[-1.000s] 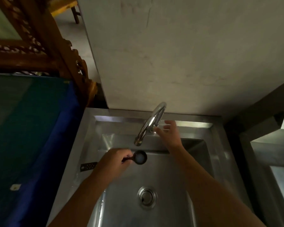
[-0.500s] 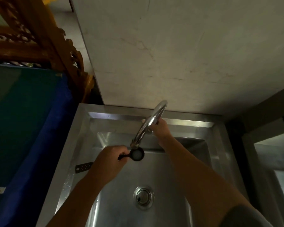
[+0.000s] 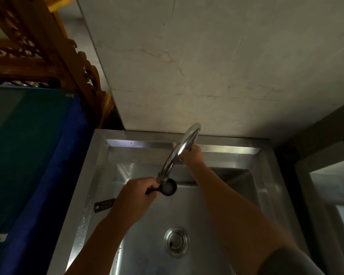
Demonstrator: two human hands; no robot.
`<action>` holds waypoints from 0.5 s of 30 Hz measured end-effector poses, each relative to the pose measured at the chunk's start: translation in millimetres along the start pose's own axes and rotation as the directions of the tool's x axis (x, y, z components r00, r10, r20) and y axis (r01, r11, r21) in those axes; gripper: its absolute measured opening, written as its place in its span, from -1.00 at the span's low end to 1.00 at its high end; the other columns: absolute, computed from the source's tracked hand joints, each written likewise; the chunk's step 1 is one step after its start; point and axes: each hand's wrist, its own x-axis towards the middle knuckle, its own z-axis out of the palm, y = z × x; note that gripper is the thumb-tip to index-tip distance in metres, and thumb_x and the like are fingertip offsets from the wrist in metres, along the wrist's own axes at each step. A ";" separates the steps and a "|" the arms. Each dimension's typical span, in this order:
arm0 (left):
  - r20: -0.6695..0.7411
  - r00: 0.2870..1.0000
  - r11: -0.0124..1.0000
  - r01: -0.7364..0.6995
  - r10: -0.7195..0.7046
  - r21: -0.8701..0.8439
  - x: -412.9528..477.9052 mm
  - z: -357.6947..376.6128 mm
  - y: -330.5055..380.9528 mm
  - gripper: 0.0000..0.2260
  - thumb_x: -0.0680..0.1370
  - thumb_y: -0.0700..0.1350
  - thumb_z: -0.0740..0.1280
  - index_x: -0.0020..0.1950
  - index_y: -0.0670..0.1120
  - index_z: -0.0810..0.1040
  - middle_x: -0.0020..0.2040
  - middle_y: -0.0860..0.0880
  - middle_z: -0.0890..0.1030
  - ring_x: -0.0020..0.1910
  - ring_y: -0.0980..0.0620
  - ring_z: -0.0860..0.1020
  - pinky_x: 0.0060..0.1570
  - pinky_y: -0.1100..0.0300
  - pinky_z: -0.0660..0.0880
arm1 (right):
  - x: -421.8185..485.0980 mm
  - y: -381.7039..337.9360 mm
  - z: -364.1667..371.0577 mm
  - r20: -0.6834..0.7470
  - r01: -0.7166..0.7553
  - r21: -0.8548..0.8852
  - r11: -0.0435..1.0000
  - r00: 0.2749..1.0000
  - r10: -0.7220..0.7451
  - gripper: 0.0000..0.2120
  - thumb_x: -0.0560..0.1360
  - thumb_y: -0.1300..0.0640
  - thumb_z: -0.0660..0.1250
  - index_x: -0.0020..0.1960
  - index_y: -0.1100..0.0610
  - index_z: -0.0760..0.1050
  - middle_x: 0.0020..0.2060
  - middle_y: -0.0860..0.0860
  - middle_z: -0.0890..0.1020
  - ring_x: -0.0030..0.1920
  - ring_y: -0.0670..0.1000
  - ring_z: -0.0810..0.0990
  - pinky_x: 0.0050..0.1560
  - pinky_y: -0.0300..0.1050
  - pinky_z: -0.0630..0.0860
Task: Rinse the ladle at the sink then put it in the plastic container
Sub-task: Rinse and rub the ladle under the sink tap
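Note:
A small black ladle (image 3: 168, 187) is held over the steel sink (image 3: 99, 167), its bowl right under the spout of the curved chrome faucet (image 3: 179, 150). The bowl looks filled with whitish water. My left hand (image 3: 134, 197) is shut on the ladle's handle; the handle's far end sticks out past my wrist at the left rim. My right hand (image 3: 192, 155) reaches behind the faucet and is closed around its base or lever, partly hidden by the spout. No plastic container is in view.
The drain (image 3: 176, 240) sits in the basin floor below my arms. A blue-green cloth-covered surface (image 3: 28, 155) lies to the left, carved wooden furniture (image 3: 48, 56) behind it. A pale wall (image 3: 207, 66) backs the sink. A dark counter edge (image 3: 326, 175) stands right.
My right hand went from open beside the faucet to closed behind it. The ladle bowl moved up under the spout and now shows water in it.

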 end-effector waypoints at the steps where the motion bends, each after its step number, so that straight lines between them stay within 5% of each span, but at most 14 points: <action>1: -0.002 1.000 1.000 -0.002 0.002 0.000 0.0 0.3 -0.1 -0.85 0.48 -0.15 0.43 -0.20 0.09 0.57 -0.42 0.21 0.52 -0.32 0.23 0.55 -0.36 0.28 0.46 | 0.7 -0.2 0.7 -0.005 -0.006 0.003 1.000 1.000 0.006 -0.81 0.42 -0.05 0.49 -0.27 0.01 0.56 -0.42 -0.11 0.67 -0.24 -0.07 0.67 -0.05 0.00 0.64; 7: -0.013 1.000 1.000 0.021 -0.021 -0.022 -0.8 -0.3 -3.6 -0.93 0.47 -0.16 0.43 -0.08 -0.01 0.65 -0.26 0.08 0.67 -0.27 0.14 0.61 -0.21 0.01 0.59 | 1.7 -4.6 9.2 -0.068 -0.050 0.025 0.998 0.996 0.052 -0.81 0.44 -0.04 0.48 -0.27 0.00 0.55 -0.31 -0.06 0.67 -0.18 0.00 0.68 0.01 0.06 0.65; 15: -0.009 0.999 0.999 0.037 -0.037 -0.018 0.1 0.1 -3.9 -0.94 0.48 -0.14 0.42 -0.08 0.00 0.64 -0.26 0.07 0.67 -0.27 0.13 0.61 -0.19 -0.01 0.60 | -0.3 -8.2 13.2 -0.127 -0.076 0.079 0.994 0.988 0.086 -0.78 0.46 -0.01 0.47 -0.29 -0.02 0.48 -0.29 -0.05 0.65 -0.16 0.02 0.67 -0.08 -0.03 0.62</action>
